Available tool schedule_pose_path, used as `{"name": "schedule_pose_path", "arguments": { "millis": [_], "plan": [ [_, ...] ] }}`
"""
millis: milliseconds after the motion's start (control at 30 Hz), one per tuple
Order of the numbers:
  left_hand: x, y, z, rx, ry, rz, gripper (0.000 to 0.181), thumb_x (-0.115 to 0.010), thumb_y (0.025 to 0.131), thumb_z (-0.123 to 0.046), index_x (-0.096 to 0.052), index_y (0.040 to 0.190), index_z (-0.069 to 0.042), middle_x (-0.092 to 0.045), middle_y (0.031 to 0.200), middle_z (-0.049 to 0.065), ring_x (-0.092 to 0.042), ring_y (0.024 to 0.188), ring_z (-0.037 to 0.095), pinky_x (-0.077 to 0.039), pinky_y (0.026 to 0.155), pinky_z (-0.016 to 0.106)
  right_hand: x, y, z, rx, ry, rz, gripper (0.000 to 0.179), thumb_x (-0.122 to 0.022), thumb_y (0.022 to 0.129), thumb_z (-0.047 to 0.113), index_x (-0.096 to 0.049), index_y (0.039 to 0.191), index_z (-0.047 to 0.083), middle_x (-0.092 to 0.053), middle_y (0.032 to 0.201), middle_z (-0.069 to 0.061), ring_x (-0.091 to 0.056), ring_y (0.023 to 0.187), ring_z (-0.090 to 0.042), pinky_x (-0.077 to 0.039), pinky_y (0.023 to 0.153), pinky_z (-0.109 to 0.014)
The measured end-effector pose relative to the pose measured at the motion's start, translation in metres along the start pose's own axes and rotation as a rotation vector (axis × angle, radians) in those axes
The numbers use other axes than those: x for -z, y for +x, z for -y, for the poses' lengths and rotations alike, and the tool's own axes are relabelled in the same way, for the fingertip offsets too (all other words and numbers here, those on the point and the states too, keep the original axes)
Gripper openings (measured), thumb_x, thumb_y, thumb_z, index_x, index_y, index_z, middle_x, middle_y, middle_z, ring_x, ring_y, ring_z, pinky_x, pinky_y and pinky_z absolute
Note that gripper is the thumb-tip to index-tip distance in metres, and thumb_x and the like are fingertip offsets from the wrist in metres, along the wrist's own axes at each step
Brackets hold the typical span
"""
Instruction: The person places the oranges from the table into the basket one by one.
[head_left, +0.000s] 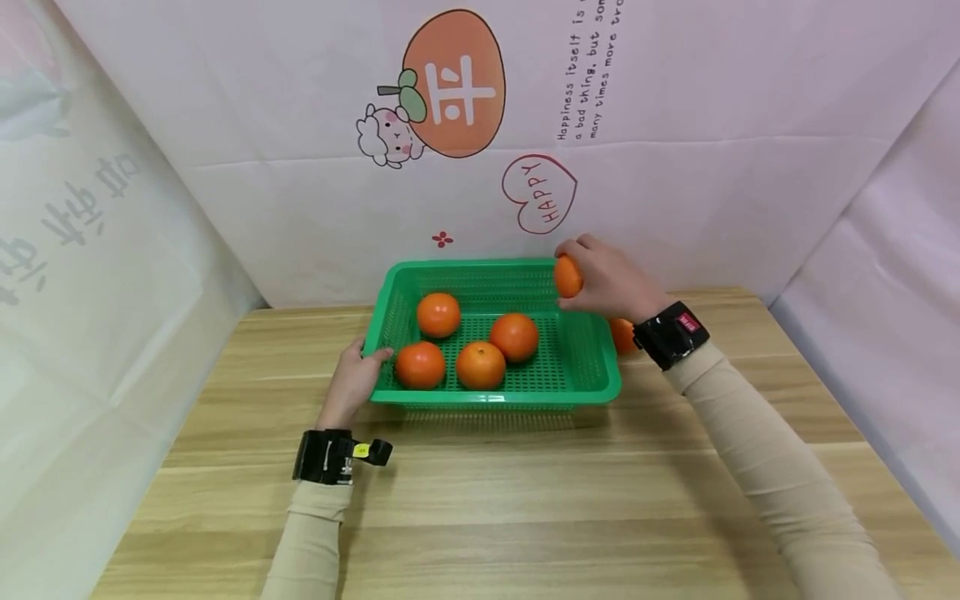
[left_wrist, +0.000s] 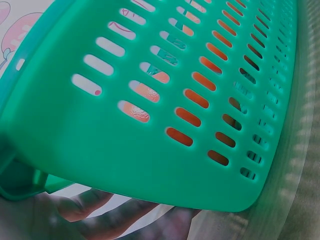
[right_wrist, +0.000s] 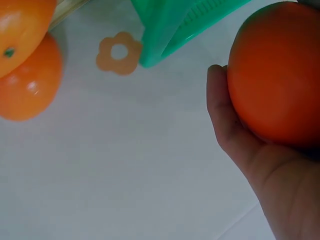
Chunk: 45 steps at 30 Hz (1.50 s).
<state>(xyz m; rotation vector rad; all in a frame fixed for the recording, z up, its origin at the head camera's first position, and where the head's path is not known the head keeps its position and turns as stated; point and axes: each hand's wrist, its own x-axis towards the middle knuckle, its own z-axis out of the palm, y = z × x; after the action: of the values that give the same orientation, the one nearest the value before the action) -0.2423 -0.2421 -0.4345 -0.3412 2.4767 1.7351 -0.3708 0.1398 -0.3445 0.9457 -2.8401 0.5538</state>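
A green plastic basket (head_left: 540, 398) with slotted walls stands on the table, several oranges inside it, among them one orange (head_left: 514, 337) near its middle. My left hand (head_left: 351, 382) grips the basket's left rim, thumb over the edge; in the left wrist view, fingers (left_wrist: 117, 220) show under the green wall (left_wrist: 100, 145). Above the basket's back right corner, my right hand (head_left: 617, 282) holds another orange (head_left: 567, 277). The right wrist view shows that held orange (right_wrist: 277, 75) with the thumb along its side.
Outside the basket's right end sits an orange (head_left: 622, 335), partly hidden by the right wrist; the right wrist view shows two oranges there, one lower orange (right_wrist: 32, 82) overlapped by the other. A printed white cloth (head_left: 300, 200) hangs behind the wooden table (head_left: 480, 533).
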Motion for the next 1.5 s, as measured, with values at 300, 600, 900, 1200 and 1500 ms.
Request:
{"name": "schedule_pose_path", "arguments": {
  "millis": [300,600,900,1200,1500],
  "plan": [
    [0.0,0.001,0.0,-0.01,0.012,-0.002,0.054,-0.047,0.111,-0.027,-0.038,0.159,-0.003,-0.053,0.149,0.023,-0.057,0.128,0.035,-0.049,0.101,0.045,-0.011,0.014,0.009,-0.007,-0.01,0.093,0.071,-0.089,0.079,0.027,-0.058,0.138,0.005,-0.061,0.125,-0.016,-0.061,0.103,-0.031,-0.057,0.088,-0.047],
    [0.001,0.0,-0.001,-0.007,0.006,0.0,0.055,-0.047,0.111,-0.028,-0.037,0.16,-0.004,-0.052,0.151,0.023,-0.056,0.129,0.035,-0.049,0.102,0.046,-0.021,0.023,0.015,0.001,-0.04,0.163,0.071,-0.091,0.075,0.027,-0.061,0.135,0.004,-0.066,0.118,-0.014,-0.061,0.098,-0.03,-0.051,0.089,-0.049],
    [0.003,0.002,-0.003,-0.009,0.011,-0.003,0.055,-0.047,0.111,-0.027,-0.037,0.159,-0.002,-0.052,0.15,0.023,-0.056,0.13,0.036,-0.049,0.103,0.046,-0.022,0.028,0.021,-0.042,-0.069,0.297,0.076,-0.091,0.076,0.029,-0.058,0.14,0.005,-0.065,0.117,-0.011,-0.057,0.096,-0.026,-0.051,0.082,-0.04],
    [0.003,0.001,-0.001,-0.013,0.016,-0.002,0.055,-0.046,0.111,-0.027,-0.038,0.159,-0.002,-0.052,0.15,0.024,-0.056,0.129,0.036,-0.049,0.102,0.046,-0.027,0.038,0.031,-0.088,-0.117,0.436,0.081,-0.091,0.078,0.027,-0.055,0.146,0.002,-0.066,0.122,-0.013,-0.058,0.102,-0.028,-0.053,0.089,-0.043],
    [0.002,0.002,-0.001,-0.013,0.023,-0.002,0.055,-0.046,0.111,-0.027,-0.038,0.159,-0.002,-0.053,0.149,0.023,-0.057,0.128,0.035,-0.049,0.101,0.045,-0.033,0.046,0.039,-0.179,-0.167,0.492,0.089,-0.091,0.079,0.027,-0.048,0.155,0.006,-0.065,0.13,-0.014,-0.061,0.106,-0.028,-0.054,0.091,-0.043]
  ]
}}
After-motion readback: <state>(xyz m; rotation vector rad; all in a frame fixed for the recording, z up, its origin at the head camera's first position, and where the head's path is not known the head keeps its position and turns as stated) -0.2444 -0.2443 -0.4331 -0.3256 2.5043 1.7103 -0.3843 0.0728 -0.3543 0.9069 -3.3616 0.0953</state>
